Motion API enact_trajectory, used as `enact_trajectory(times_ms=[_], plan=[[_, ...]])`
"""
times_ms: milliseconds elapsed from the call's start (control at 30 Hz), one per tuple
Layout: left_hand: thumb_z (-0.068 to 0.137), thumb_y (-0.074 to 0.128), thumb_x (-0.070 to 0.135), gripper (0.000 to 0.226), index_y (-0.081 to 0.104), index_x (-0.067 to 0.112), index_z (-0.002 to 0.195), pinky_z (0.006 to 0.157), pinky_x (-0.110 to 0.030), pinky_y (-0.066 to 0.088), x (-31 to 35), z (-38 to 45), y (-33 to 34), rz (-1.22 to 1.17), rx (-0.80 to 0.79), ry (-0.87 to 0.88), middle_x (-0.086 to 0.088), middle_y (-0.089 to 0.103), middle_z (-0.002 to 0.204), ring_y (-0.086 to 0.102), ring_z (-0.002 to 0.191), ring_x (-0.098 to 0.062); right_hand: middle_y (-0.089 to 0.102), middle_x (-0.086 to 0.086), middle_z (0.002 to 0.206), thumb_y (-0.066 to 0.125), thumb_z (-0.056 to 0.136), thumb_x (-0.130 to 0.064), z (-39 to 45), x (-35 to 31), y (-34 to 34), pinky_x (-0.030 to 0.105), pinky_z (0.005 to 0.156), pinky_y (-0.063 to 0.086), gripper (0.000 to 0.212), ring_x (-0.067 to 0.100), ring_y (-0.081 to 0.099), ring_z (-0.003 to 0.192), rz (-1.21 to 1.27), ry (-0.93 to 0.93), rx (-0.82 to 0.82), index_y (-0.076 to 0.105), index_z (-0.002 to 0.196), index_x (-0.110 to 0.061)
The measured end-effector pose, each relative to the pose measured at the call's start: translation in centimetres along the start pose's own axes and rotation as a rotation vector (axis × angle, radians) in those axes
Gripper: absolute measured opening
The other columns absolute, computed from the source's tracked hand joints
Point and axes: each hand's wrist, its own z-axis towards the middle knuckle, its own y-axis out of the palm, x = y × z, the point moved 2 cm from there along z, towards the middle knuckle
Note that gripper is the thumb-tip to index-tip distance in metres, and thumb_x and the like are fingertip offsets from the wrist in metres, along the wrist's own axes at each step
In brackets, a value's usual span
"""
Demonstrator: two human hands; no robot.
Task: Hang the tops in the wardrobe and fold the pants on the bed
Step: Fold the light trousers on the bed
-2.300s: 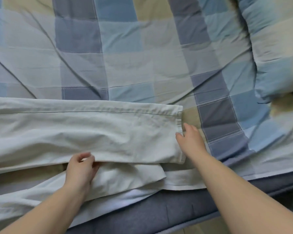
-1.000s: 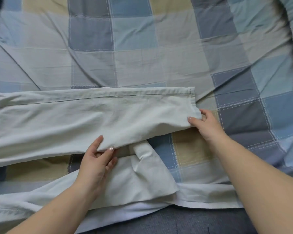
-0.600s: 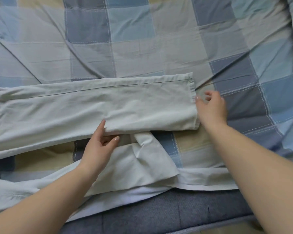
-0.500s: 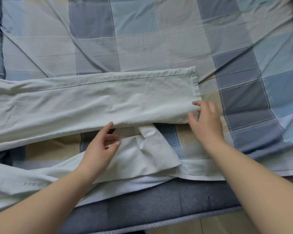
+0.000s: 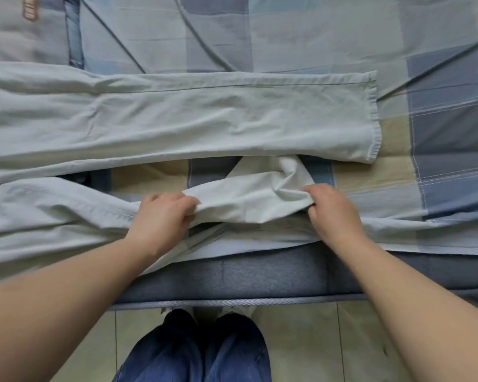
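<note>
The pale pants [image 5: 177, 117] are spread on the checked bedcover [image 5: 301, 37], along the near edge of the bed [image 5: 260, 274]. One leg is laid flat and straight. The other leg, nearer the edge, is bunched and folded back. Its crumpled end is gripped by the left hand [image 5: 163, 213] and the right hand [image 5: 331, 210], fingers curled into the cloth.

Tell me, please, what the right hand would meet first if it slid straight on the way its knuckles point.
Probably the flat upper trouser leg: the right hand, gripping the bunched lower leg, points up-bed toward it across a strip of checked bedsheet.
</note>
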Motion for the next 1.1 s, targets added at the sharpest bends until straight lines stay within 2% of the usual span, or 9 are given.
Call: enact_trajectory(times_ms=[133,233,367,467,567,633,800,933,1100], plan=[[0.094,0.051,0.023,0.015,0.063,0.023,0.104,0.065,-0.031,0.033,-0.4,-0.6,-2.5,-0.100,0.081,-0.023,-0.001,0.069,0.099,0.061,0.092,-0.030,0.065,0.005,0.100,0.043,0.089,-0.009,-1.6,-0.8,-2.8,0.032,0.068,0.035,0.028,0.028,0.055,0.091,0.374,0.168,0.123,0.057,0.109,-0.022],[0.096,0.049,0.025,0.024,0.062,0.021,0.116,0.078,-0.035,0.046,-0.1,-1.7,-5.6,-0.215,0.146,0.015,0.000,0.068,0.113,0.061,0.103,-0.027,0.061,-0.008,0.081,0.047,0.087,-0.015,-3.3,-2.0,-6.2,0.029,0.061,0.033,0.018,0.016,0.051,0.078,0.462,0.200,0.130,0.056,0.093,-0.029],[0.097,0.049,0.025,0.024,0.065,0.017,0.113,0.080,-0.035,0.047,0.5,-1.7,-9.1,-0.220,0.180,0.144,-0.002,0.070,0.108,0.063,0.099,-0.028,0.062,-0.001,0.072,0.056,0.087,-0.021,-4.7,-0.9,-11.2,0.030,0.065,0.040,0.014,0.015,0.053,0.066,0.473,0.281,-0.269,0.063,0.076,-0.019],[0.097,0.050,0.024,0.024,0.066,0.016,0.113,0.080,-0.037,0.047,0.6,-0.4,-9.7,-0.205,0.165,0.156,-0.004,0.069,0.108,0.062,0.100,-0.030,0.069,0.003,0.086,0.063,0.087,-0.037,-4.7,0.4,-13.0,0.032,0.076,0.047,0.022,0.018,0.061,0.078,0.425,0.363,-0.469,0.069,0.093,-0.016],[0.095,0.052,0.020,0.030,0.061,0.018,0.123,0.091,-0.041,0.045,0.7,1.5,-8.2,-0.192,0.111,0.089,-0.007,0.062,0.120,0.055,0.112,-0.031,0.067,0.006,0.107,0.065,0.087,-0.034,-2.3,1.2,-12.1,0.029,0.071,0.042,0.033,0.023,0.060,0.089,0.234,0.416,-0.207,0.065,0.115,-0.017],[0.094,0.054,0.019,0.034,0.058,0.019,0.128,0.096,-0.042,0.042,0.1,1.8,-6.7,-0.192,0.097,-0.015,-0.007,0.056,0.126,0.050,0.118,-0.031,0.060,0.009,0.127,0.061,0.089,-0.035,-1.1,1.2,-10.6,0.033,0.085,0.045,0.044,0.030,0.058,0.108,0.130,0.479,-0.045,0.056,0.129,-0.017],[0.090,0.059,0.015,0.021,0.066,0.017,0.111,0.084,-0.040,0.045,-2.9,-1.4,-3.4,-0.212,0.154,-0.060,-0.003,0.062,0.106,0.058,0.101,-0.027,0.037,0.010,0.144,0.059,0.089,-0.028,-2.1,0.5,-4.6,0.043,0.103,0.038,0.049,0.030,0.040,0.128,0.070,0.416,0.038,0.047,0.136,-0.019],[0.090,0.060,0.020,0.013,0.066,0.023,0.101,0.072,-0.031,0.044,-5.6,-5.7,-0.5,-0.200,-0.053,-0.095,0.007,0.059,0.093,0.062,0.088,-0.019,0.040,0.011,0.140,0.057,0.090,-0.025,-5.3,0.8,-0.8,0.041,0.098,0.038,0.046,0.029,0.042,0.125,0.152,0.505,0.004,0.047,0.134,-0.018],[0.088,0.061,0.022,0.033,0.061,0.021,0.121,0.092,-0.036,0.045,-7.8,-8.9,2.3,-0.077,-0.259,-0.196,0.000,0.057,0.121,0.053,0.114,-0.024,0.065,0.004,0.100,0.053,0.090,-0.031,-8.2,0.6,2.2,0.034,0.073,0.044,0.014,0.026,0.059,0.093,0.164,0.571,-0.164,0.060,0.098,-0.022]])
